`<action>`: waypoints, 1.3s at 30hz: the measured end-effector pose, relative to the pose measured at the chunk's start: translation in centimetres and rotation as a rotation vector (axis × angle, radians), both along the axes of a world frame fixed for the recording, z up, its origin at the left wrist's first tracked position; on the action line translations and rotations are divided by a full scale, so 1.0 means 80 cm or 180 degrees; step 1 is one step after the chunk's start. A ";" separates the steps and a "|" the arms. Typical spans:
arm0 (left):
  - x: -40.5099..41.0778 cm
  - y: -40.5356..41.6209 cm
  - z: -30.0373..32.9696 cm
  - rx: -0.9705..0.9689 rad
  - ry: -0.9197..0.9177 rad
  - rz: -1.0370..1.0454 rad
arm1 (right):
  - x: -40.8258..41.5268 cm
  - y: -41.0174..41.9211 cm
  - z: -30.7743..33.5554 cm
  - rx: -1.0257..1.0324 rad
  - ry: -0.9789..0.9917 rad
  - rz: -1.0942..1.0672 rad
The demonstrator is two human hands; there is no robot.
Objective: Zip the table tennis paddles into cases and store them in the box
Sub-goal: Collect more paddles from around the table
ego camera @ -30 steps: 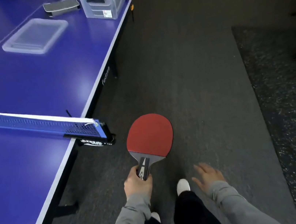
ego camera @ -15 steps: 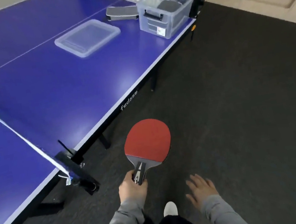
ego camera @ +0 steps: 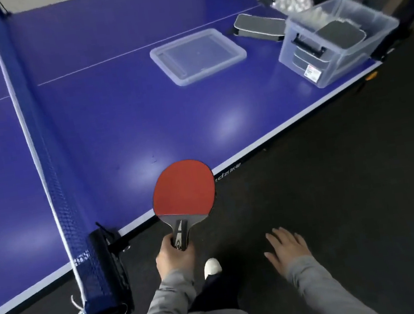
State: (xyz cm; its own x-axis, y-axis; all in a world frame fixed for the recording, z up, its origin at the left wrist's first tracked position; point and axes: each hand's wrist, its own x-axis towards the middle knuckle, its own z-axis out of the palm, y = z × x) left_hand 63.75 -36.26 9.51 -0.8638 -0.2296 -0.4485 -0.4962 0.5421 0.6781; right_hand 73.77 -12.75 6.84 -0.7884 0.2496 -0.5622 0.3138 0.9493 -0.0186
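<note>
Paddle: the red paddle (ego camera: pixel 183 187) sits low in the middle of the frame, over the counter (ego camera: pixel 114 117) edge, its handle wrapped by the left hand (ego camera: pixel 175 258) fingers.
Right hand: the right hand (ego camera: pixel 286 248) is empty at lower right, fingers spread loosely.
Case and box: a grey case (ego camera: pixel 259 26) lies at upper right, beside the clear box (ego camera: pixel 336 43); the lid (ego camera: pixel 197 56) lies apart.
Risk: the blade could clip the counter edge or the net post (ego camera: pixel 105 274) in transit.
Hard to tell: whether the case's zip is open; the box contents look like dark cases, blurred; the white shapes behind are unclear.
</note>
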 end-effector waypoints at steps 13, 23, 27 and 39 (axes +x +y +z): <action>-0.150 -0.010 -0.005 -0.0083 0.0029 0.1282 | -0.272 0.026 0.023 -0.0069 0.0469 0.1063; -0.218 -0.025 -0.013 -0.0239 -0.0064 0.2218 | -0.428 0.009 -0.001 -0.0316 0.0339 0.1936; -0.246 -0.026 -0.015 -0.0258 -0.0107 0.2378 | -0.464 0.006 -0.003 -0.0335 0.0317 0.2073; -0.293 -0.076 -0.045 -0.0219 -0.0150 0.2257 | -0.492 -0.013 -0.005 -0.0093 0.0052 0.2070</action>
State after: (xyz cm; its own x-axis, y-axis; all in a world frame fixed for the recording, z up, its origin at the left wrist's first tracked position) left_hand 40.32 -42.34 5.90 -0.4759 -0.7580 -0.4460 -0.7731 0.1187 0.6231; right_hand 34.38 -13.83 6.47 -0.7819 -0.2967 -0.5483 -0.3253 0.9444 -0.0471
